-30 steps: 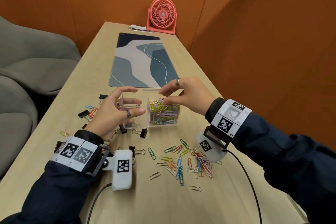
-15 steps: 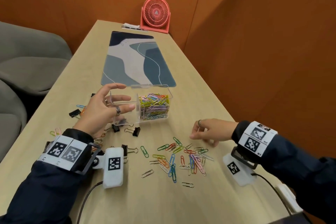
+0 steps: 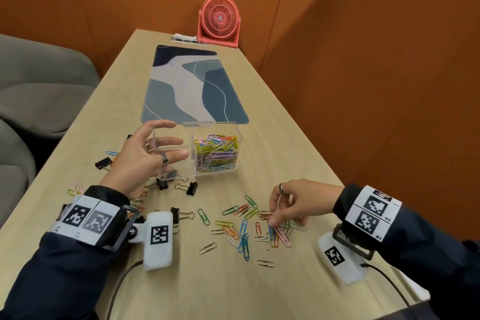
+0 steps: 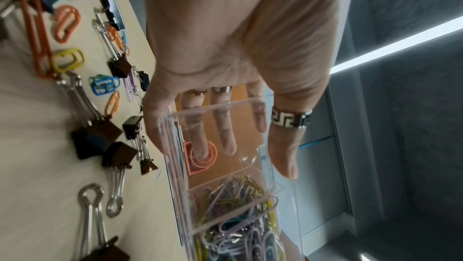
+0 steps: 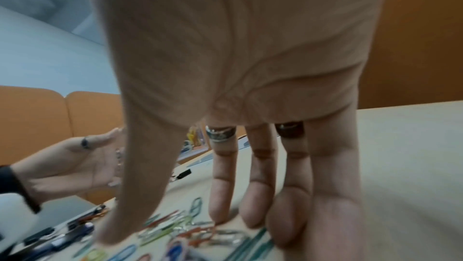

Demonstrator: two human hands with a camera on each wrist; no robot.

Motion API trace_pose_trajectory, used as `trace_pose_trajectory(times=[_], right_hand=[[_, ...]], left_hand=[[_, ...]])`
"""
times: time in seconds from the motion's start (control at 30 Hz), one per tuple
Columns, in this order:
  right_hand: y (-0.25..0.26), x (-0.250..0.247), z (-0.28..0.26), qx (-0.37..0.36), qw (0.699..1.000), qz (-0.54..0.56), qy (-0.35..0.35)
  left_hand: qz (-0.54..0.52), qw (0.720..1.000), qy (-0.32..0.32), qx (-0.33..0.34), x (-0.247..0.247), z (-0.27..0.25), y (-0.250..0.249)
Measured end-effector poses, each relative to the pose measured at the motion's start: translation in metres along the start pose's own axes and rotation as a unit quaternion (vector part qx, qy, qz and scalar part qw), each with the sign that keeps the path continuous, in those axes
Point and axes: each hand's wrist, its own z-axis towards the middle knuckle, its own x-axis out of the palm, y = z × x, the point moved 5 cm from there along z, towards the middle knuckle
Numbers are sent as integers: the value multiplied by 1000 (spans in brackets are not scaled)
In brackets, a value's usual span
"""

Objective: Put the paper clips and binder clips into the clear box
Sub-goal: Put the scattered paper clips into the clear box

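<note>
Near the table's [image 3: 259,91] right edge, the right hand [image 3: 298,202] reaches its fingertips down into loose paper clips [image 3: 244,231], grip unclear. The left hand [image 3: 145,158], fingers spread, cups the clear box [image 3: 207,156] mid-table; binder clips [image 3: 187,187] lie beside it.

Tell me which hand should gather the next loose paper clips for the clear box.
Right. The right hand already has its fingertips down on the loose paper clips; the left hand is open beside the clear box, away from that pile.
</note>
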Motion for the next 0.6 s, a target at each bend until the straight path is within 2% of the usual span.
trace_pose_trajectory(times=[0.23,0.37,0.6], right_hand=[[17,20,3,-48,991,-122,-16],[24,22,4,-73,992,-104,-19],[26,14,8,-76,992,-99,-27]], left_hand=[[6,1000,-2,0,0,-1,1],[7,1000,-3,-2,0,-2,0],[9,1000,2,1,1,-2,-1]])
